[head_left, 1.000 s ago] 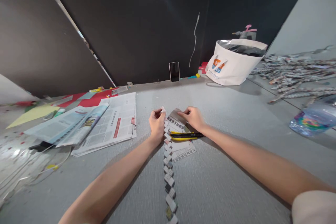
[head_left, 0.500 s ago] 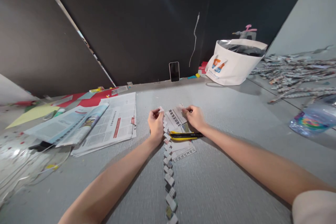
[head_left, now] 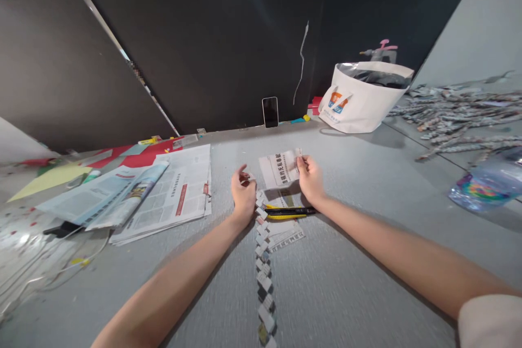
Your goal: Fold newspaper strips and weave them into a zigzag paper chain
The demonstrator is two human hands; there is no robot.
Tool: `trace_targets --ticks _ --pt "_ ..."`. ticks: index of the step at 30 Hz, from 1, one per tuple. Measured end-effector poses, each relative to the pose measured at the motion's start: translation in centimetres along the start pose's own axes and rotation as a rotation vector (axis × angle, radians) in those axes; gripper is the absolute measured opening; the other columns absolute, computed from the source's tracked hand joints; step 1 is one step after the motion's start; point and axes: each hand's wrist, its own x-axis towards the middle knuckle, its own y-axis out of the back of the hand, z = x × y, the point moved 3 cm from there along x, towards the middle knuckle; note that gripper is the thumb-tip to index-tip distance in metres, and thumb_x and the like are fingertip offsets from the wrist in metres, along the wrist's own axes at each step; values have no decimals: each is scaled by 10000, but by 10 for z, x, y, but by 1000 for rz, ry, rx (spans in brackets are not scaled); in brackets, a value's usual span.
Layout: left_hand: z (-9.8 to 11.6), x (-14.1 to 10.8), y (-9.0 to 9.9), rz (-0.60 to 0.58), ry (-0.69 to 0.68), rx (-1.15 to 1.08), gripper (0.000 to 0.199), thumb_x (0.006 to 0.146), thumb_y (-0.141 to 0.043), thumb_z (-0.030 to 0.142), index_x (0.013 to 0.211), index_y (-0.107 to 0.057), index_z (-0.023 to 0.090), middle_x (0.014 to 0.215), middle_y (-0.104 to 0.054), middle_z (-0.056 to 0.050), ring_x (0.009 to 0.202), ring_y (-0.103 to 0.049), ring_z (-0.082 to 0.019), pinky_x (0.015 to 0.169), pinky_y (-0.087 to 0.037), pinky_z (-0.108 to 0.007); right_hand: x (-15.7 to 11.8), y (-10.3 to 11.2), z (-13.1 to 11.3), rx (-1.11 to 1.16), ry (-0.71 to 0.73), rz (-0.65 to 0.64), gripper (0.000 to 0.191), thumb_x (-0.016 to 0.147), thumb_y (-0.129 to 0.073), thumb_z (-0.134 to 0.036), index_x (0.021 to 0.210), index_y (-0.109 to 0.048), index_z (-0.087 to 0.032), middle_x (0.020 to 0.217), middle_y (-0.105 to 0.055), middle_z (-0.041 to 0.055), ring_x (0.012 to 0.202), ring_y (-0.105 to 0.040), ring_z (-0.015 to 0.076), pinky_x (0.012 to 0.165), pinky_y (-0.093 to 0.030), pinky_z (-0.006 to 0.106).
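Observation:
A zigzag folded-paper chain point(head_left: 264, 283) runs up the grey table toward me, its far end at my left hand point(head_left: 243, 196). My left hand's fingers are curled at that end, the index finger slightly raised. Between thumb and fingers, my right hand point(head_left: 312, 180) pinches the edge of a printed newspaper piece point(head_left: 279, 169), lifted above the table. Below it a yellow and black utility knife point(head_left: 289, 211) lies across more cut newspaper pieces point(head_left: 287, 236), close to my right wrist. Part of the knife's right end is hidden by the wrist.
Stacked newspapers point(head_left: 167, 196) lie at the left, near red paper and cables. A phone point(head_left: 269, 112) leans on the black panel point(head_left: 212, 43). At the right are a white bag point(head_left: 362, 100), a pile of twisted paper strips point(head_left: 460, 114) and a clear plastic container point(head_left: 485, 187).
My right hand has moved up and slightly right, raising the newspaper piece away from the chain. My left index finger has lifted, and the chain's far end sits a little lower.

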Motion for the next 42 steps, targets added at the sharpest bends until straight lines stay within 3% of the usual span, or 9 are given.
trace_targets --ticks 4,7,12,18,24,29,33,39,42 --pt "3 -1 -5 -96 5 -70 215 896 -641 278 1056 -769 211 1019 -708 -85 917 -654 -199 810 -526 -310 -4 -2 -4 42 -38 -47 484 998 -485 -678 980 -622 -215 735 -661 50 644 -581 202 593 -411 317" --pt "10 -5 -7 -133 -35 -104 276 979 -582 404 980 -781 213 989 -734 -101 989 -669 -232 839 -542 -332 -5 -4 -4 61 -76 -75 491 981 -509 -694 1013 -617 -216 677 -636 26 579 -535 188 550 -378 309" --pt "13 -11 -11 -257 -76 -89 258 840 -815 437 925 -764 198 928 -742 -88 957 -693 -231 809 -557 -307 -5 -5 -6 92 -86 -103 493 965 -540 -695 1030 -631 -215 764 -699 54 637 -589 198 576 -416 304" --pt "-1 -6 -14 -287 64 -176 403 852 -773 546 980 -747 165 936 -757 -88 740 -672 -176 653 -552 -288 -6 -10 -7 234 -120 -176 455 927 -617 -666 971 -630 -214 732 -669 35 625 -592 193 556 -418 300" --pt "8 -9 -11 -269 19 -207 290 856 -747 427 1012 -741 183 935 -759 -77 755 -679 -165 648 -544 -264 -7 -11 -8 281 -111 -207 357 906 -623 -552 1070 -630 -235 770 -657 22 652 -586 188 584 -440 297" --pt "10 -15 -7 -268 125 -189 177 834 -656 361 847 -712 194 636 -594 3 506 -519 -115 492 -418 -232 -4 -9 -7 301 -118 -161 186 848 -560 -422 810 -579 -241 759 -591 17 679 -562 178 629 -460 295" --pt "12 -15 -7 -299 96 -220 284 877 -613 441 760 -684 192 728 -616 -36 580 -556 -135 523 -462 -249 -5 -8 -7 299 -116 -154 127 816 -528 -360 753 -536 -249 714 -530 9 659 -503 181 627 -434 301" --pt "22 -18 -14 -404 -64 -91 325 853 -754 481 1028 -754 206 810 -719 -52 676 -632 -158 610 -478 -253 -9 -7 -10 258 -28 -224 160 827 -499 -319 685 -481 -248 674 -471 7 652 -472 184 633 -424 310" --pt "23 -20 -16 -429 -123 -51 295 844 -784 440 1009 -769 195 888 -762 -80 809 -693 -190 724 -523 -279 -9 -9 -11 265 -66 -205 190 894 -531 -429 863 -587 -249 744 -562 15 681 -529 192 638 -463 310"
